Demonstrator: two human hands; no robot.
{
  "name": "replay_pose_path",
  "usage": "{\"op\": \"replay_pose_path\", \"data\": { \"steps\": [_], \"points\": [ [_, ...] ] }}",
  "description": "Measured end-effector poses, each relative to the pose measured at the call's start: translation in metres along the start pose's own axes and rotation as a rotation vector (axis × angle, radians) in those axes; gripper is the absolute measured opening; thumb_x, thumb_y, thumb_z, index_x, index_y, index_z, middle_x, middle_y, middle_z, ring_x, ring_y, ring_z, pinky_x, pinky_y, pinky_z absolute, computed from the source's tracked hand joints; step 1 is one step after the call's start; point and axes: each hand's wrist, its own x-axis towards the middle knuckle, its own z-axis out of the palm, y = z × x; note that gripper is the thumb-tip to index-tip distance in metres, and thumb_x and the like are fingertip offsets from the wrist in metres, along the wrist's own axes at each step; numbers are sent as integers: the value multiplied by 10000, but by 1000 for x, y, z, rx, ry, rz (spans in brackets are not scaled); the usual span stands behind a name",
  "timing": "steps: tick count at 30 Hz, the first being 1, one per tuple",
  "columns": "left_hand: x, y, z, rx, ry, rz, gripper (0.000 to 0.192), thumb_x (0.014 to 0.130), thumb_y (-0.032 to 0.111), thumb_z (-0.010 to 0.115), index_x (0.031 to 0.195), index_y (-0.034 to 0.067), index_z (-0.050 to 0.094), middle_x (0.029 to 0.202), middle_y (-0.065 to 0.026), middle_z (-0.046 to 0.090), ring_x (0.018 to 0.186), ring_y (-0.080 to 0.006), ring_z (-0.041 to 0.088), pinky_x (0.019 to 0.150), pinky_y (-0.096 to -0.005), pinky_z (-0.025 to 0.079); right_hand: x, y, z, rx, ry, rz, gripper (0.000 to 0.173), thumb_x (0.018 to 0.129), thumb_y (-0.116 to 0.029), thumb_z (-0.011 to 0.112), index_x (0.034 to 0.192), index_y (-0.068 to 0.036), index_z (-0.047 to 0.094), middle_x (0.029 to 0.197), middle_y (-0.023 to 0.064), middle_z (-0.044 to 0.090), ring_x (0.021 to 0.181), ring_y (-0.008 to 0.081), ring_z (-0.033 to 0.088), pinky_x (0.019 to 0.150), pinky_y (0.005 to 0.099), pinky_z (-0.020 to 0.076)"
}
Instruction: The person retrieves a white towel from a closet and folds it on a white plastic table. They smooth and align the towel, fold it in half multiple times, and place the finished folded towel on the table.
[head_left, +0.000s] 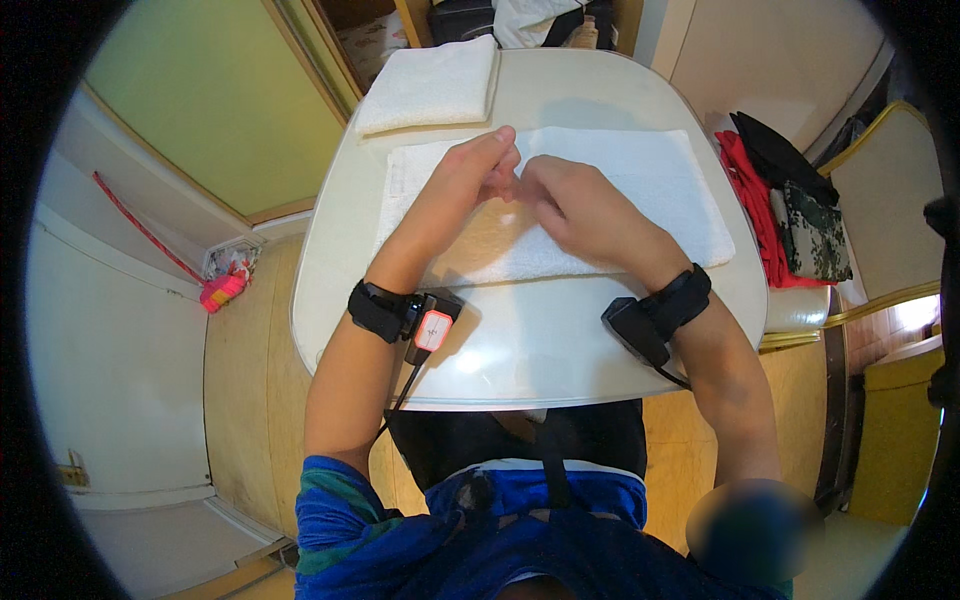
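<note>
A white towel (667, 195) lies flat across the table in front of me, its long near edge roughly straight. My left hand (484, 165) is over the towel's middle, thumb on top and fingers curled in. Close beside it, my right hand (574, 201) bends down at the wrist with its fingers turned inward. The fingertips of both hands meet or nearly meet, partly hidden by the hands themselves. No object shows between them, and a shadow falls on the towel below. Beyond the left hand sits a folded white towel (431, 86), stacked in layers at the far left.
Both towels rest on a glossy white table (525, 345) with rounded corners. Black devices with cables are strapped to my left wrist (405, 315) and right wrist (656, 315). At right, folded clothes (817, 225) lie on a chair (885, 180). A pink-headed brush (223, 291) stands left.
</note>
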Motion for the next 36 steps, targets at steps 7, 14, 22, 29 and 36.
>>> {"op": "replay_pose_path", "data": {
  "steps": [7,14,22,29,36],
  "points": [
    [3,-2,-1,-55,3,-81,454,1022,465,426,730,117,436,720,16,399,720,-115,422,756,-252,403,3,1,9,-169,-34,-46,150,834,-108,596,936,3,586,943,186,628,932,369,611,838,449,497],
    [2,-1,3,-56,13,-85,468,1034,452,405,706,119,389,713,23,343,697,-112,373,727,-256,403,3,-1,13,-230,-29,-6,159,803,-116,623,919,-13,590,936,158,631,928,335,613,839,435,502],
    [5,-2,5,-187,14,-76,473,1044,450,381,713,113,397,735,21,338,704,-116,384,744,-257,412,2,-3,11,-216,35,-7,120,819,-92,598,905,-9,582,937,160,631,924,348,611,826,449,501],
    [1,4,4,-94,51,-37,477,1044,451,377,711,110,405,733,12,345,714,-130,433,756,-280,444,1,-5,1,67,-2,38,94,890,-79,551,909,12,566,893,203,624,874,395,609,789,461,485],
    [0,4,6,-7,33,-42,505,1028,518,352,714,124,383,723,14,325,712,-141,399,720,-273,380,0,-6,0,15,-31,51,115,863,-84,560,909,21,572,913,204,637,882,389,615,785,456,490]
  ]
}}
